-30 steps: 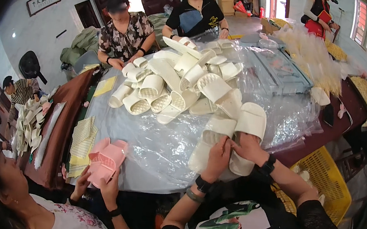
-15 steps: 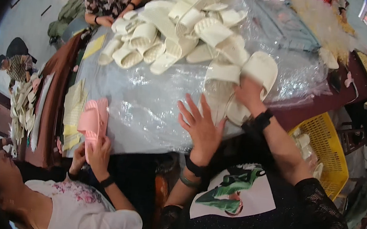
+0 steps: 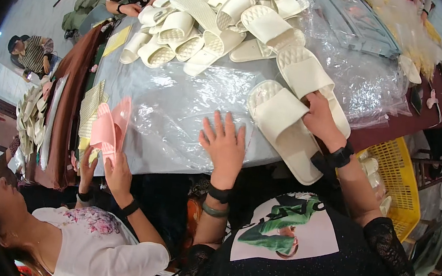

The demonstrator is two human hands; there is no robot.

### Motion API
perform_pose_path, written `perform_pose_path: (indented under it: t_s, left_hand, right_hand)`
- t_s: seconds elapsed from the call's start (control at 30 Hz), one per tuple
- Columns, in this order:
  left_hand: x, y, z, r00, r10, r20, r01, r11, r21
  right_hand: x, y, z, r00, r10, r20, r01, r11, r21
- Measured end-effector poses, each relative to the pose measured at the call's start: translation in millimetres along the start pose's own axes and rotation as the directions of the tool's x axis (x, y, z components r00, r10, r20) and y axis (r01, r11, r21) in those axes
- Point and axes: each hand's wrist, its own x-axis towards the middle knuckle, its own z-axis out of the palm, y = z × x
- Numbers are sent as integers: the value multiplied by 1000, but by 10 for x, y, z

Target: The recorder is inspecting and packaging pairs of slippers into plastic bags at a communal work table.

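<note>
My right hand (image 3: 322, 119) grips a pair of cream slippers at their inner edges, where the two straps meet. The nearer cream slipper (image 3: 292, 138) slants over the table's front edge, its heel toward me. Beside it, the other cream slipper (image 3: 307, 74) lies farther right and higher, partly covered by my hand. My left hand (image 3: 223, 149) is open, fingers spread, over the clear plastic sheet (image 3: 182, 98) left of the pair; it holds nothing.
A heap of cream slippers (image 3: 212, 25) covers the table's far side. At left, a co-worker's hands hold pink slippers (image 3: 110, 128) near yellow paper sheets (image 3: 91, 109). A yellow basket (image 3: 398, 183) stands at right. Flat blue-grey packs (image 3: 362, 23) lie far right.
The cream pair in my right hand has turned, its heels coming toward me over the edge. My left hand has shifted slightly left. The co-worker's pink slippers have fanned apart.
</note>
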Motion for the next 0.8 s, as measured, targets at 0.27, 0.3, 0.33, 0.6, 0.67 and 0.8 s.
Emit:
perform_pose_path:
  t_s: [0.27,0.3,0.33,0.6,0.67,0.8]
  left_hand:
    - [43,379,-92,991,39,128,-35,999,-33]
    - [41,364,-91,991,15,134,-13,1000,-21]
    - [42,357,-91,990,14,139,-11,1000,-18]
    - [176,425,-187,963,37,266,-7,994,-110]
    - [207,458,-161,964,41,262,-12,994,-113]
    - [174,476,-54,969,63,239,-43,995,-90]
  right_hand:
    - [109,-37,-93,996,-71,48,86,848,-523]
    - [52,-135,-130,997,-64,48,80,824,-561]
    - [0,-166,-191,997,-61,51,79,826,-558]
    - [-47,-83,-149,975,-209,-69,161,890,-427]
    - [95,-20,-162,988,-150,-17,128,891,-436]
    - [107,69,-87,975,-221,-25,205,936,-285]
